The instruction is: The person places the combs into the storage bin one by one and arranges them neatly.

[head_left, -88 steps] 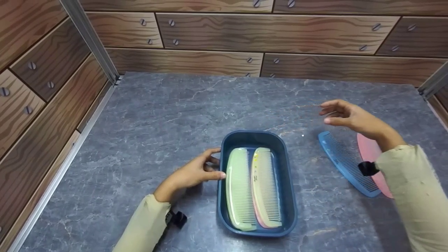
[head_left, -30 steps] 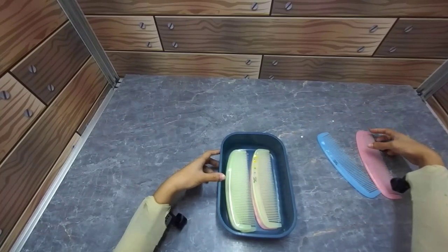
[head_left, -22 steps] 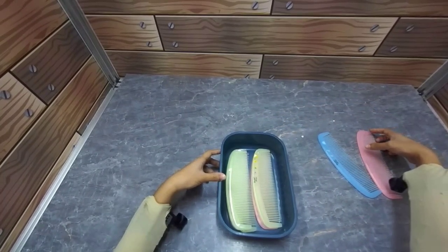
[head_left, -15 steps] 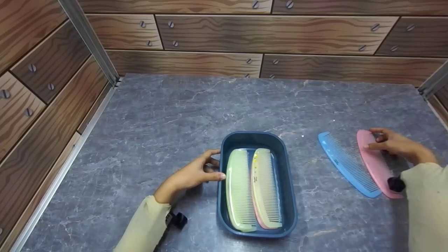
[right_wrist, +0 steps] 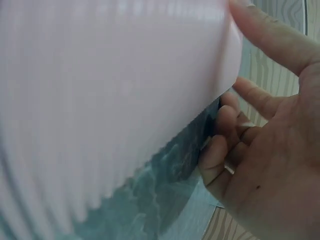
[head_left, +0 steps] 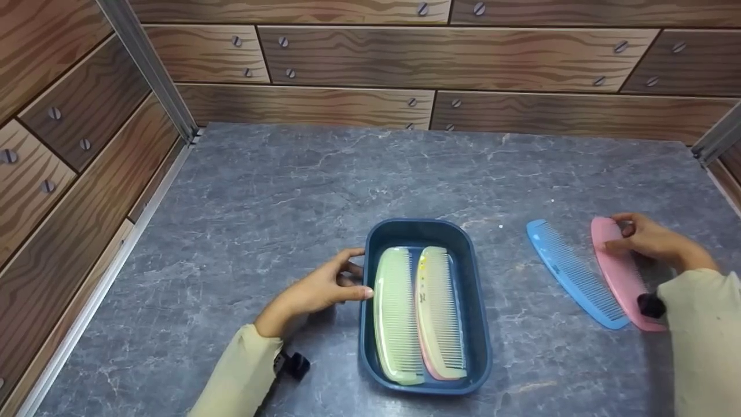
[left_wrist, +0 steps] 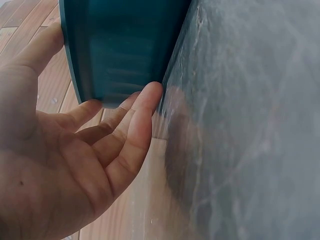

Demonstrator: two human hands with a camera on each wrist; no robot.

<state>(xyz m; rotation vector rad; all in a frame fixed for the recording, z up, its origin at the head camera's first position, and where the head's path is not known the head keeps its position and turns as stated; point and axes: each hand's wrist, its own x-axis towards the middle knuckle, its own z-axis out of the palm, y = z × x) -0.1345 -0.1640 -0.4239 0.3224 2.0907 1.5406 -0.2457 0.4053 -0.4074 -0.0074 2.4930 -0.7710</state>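
Note:
A dark blue tray (head_left: pixel 483 324) stands at the front middle, with a pale green comb (head_left: pixel 393 313) and a cream comb (head_left: pixel 431 307) side by side in it. Pink shows along the cream comb's lower left edge. My left hand (head_left: pixel 318 286) rests against the tray's left side, thumb at the rim and relaxed fingers along the outer wall (left_wrist: pixel 115 65). On the right, my right hand (head_left: pixel 651 240) pinches the upper part of a pink comb (head_left: pixel 622 278) between thumb and index finger. A blue comb (head_left: pixel 570 275) lies just left of it, their lower ends close together.
The grey marbled tabletop (head_left: pixel 289 185) spreads beyond and around the tray. Wood-patterned panels (head_left: pixel 347 55) close off the back and left, with a metal post (head_left: pixel 153 69) at the left corner. Black wrist devices (head_left: pixel 651 304) sit at both cuffs.
My right hand has come down from above the blue comb to the pink comb, and its thumb has slid left across it. The combs, tray and left hand have stayed put.

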